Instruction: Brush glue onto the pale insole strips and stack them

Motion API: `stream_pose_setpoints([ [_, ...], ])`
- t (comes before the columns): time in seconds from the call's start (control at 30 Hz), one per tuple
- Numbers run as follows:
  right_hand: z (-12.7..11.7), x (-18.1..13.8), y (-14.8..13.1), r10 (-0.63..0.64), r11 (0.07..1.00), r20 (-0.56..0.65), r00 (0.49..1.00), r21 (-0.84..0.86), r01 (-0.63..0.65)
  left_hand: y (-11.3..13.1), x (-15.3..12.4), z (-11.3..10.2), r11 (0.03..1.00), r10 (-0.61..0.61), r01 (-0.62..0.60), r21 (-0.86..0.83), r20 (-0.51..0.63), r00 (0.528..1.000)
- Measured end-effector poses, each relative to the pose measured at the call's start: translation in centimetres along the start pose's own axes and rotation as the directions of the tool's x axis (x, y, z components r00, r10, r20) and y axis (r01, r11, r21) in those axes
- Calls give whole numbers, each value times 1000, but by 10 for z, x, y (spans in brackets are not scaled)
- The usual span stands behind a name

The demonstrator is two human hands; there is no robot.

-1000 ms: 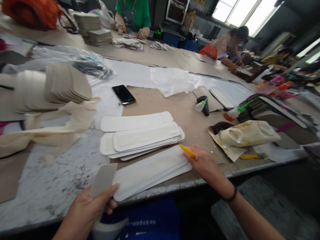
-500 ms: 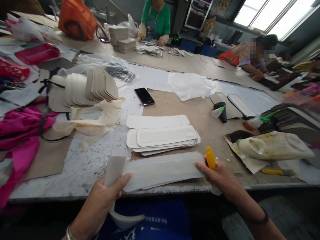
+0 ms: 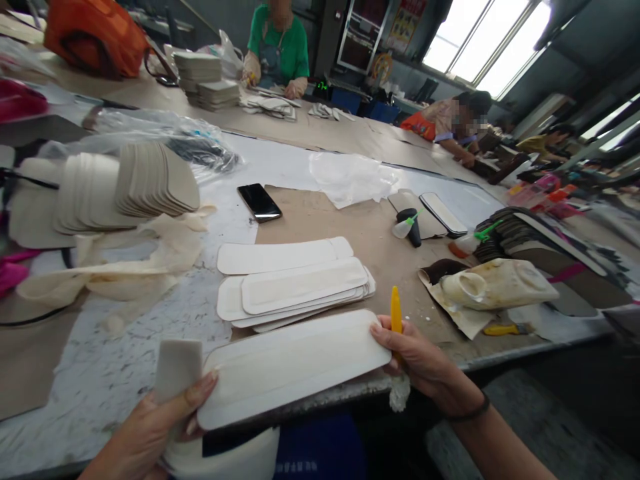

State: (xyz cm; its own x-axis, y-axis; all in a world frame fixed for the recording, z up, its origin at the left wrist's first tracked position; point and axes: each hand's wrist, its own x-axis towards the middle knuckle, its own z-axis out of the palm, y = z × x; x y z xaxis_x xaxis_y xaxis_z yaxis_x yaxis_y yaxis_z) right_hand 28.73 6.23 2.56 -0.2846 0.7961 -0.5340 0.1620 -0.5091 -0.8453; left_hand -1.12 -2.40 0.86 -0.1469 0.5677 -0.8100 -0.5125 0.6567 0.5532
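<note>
A long white panel with rounded corners (image 3: 295, 367) is stretched between my hands over the table's front edge. My left hand (image 3: 165, 420) pinches its left end with the thumb on top. That hand also grips a pale, bendy strip (image 3: 179, 367), whose lower part curls beneath it. My right hand (image 3: 415, 353) holds the panel's right end. Tucked in the same hand is a yellow-handled brush (image 3: 396, 310), handle upward, with a whitish clump hanging below. Just beyond the panel lies a loose stack of similar white panels (image 3: 300, 287).
A phone (image 3: 259, 202) lies behind the stack. At right are a stained plastic bottle (image 3: 505, 283), another yellow-handled brush (image 3: 503, 329) and a small squeeze bottle (image 3: 404, 227). Fanned pale pieces (image 3: 155, 177) stand at left. A co-worker in green (image 3: 280, 47) is across the table.
The view has swung right, so things on the table appear further left. The held panel has tilted, its left end lower, and its face shows more. Both hands keep their hold.
</note>
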Motion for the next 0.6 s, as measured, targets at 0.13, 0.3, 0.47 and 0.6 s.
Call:
stream_pose_setpoints([
  [0.13, -2, 16, -25, -40, 999, -47, 998, -35, 38, 27, 0, 11, 996, 82, -78, 42, -86, 993],
  [0.3, -11, 36, -59, -401, 827, -292, 868, -523, 206, 56, 10, 14, 919, 388, -351, 180, -256, 885],
  [0.47, -3, 25, -48, -471, 837, -416, 778, -489, 245, 19, 16, 6, 916, 348, -261, 304, -283, 894],
  [0.6, 37, 10, -23, -457, 877, -321, 829, -319, 360, -13, 11, 16, 859, 220, -182, 478, -23, 975],
])
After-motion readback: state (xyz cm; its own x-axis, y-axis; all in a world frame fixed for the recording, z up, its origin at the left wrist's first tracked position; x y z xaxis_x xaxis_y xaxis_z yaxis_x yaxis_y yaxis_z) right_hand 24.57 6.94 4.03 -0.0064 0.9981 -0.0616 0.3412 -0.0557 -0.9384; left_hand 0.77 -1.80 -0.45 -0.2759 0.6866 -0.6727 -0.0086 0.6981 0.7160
